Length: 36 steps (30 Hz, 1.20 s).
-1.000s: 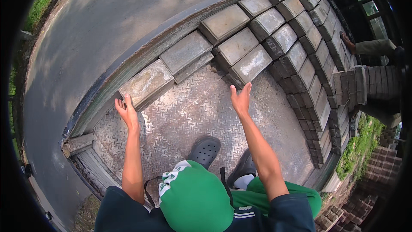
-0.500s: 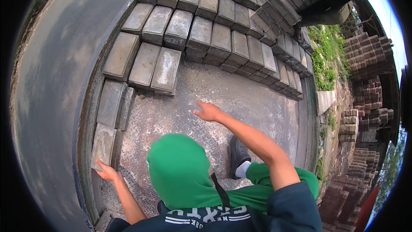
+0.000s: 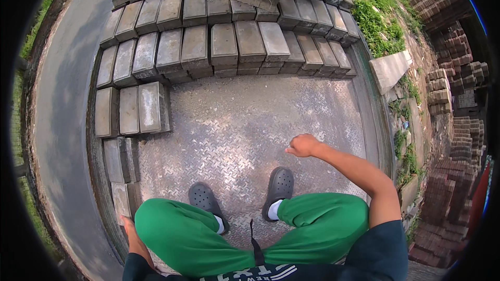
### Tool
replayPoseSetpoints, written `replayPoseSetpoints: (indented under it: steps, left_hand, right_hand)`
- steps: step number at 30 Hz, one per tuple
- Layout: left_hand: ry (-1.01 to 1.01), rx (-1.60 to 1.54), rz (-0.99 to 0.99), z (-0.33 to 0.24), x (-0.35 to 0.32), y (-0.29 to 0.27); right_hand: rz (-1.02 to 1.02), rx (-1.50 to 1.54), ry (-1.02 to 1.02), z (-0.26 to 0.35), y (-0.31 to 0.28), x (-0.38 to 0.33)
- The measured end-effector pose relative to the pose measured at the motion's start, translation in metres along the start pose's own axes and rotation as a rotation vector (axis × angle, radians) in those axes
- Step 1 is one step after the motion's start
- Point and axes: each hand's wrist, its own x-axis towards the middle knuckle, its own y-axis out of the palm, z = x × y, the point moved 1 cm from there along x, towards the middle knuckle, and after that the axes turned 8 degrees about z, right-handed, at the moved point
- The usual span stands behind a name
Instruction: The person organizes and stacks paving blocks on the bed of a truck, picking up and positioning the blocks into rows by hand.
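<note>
Diamond-plate steel decking (image 3: 245,125) carries us, seemingly a truck bed beside a paved road (image 3: 62,125), with grey concrete paving blocks (image 3: 224,41) laid in tight rows along the front and left edges (likely packed close so they do not shift). Our right hand (image 3: 303,145) hangs loosely curled over bare plate, holding nothing. Our left hand (image 3: 130,231) is low beside the green trousers (image 3: 177,234), near an edge block (image 3: 121,200); we cannot tell its grip.

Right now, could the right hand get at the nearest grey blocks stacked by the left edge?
Probably yes, with a lean forward. The right hand hangs empty over bare checker plate, and nothing lies between it and the nearest grey blocks.
</note>
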Motion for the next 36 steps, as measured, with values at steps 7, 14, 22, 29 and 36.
replayPoseSetpoints:
  steps: [7, 14, 22, 29, 36]
  left_hand:
    - [0.999, 0.385, 0.694, -0.077, -0.334, 0.066]
    - [0.948, 0.367, 1.567, -0.027, -0.654, 0.013]
    - [0.412, 0.085, 1.787, 0.096, -0.786, -0.122]
    - [0.322, 0.265, 1.799, 0.126, -0.829, -0.216]
    - [0.858, 0.285, 1.239, 0.063, -0.702, -0.231]
  right_hand:
    - [-0.358, 0.732, 0.138, -0.007, 0.012, -0.073]
    - [-0.467, 1.698, -0.072, 0.134, -0.050, -0.123]
    - [-0.617, 2.022, -0.098, 0.187, -0.073, -0.248]
    - [-0.430, 1.738, 0.300, 0.120, -0.012, -0.289]
    - [-0.249, 1.425, 0.621, 0.080, 0.043, -0.378]
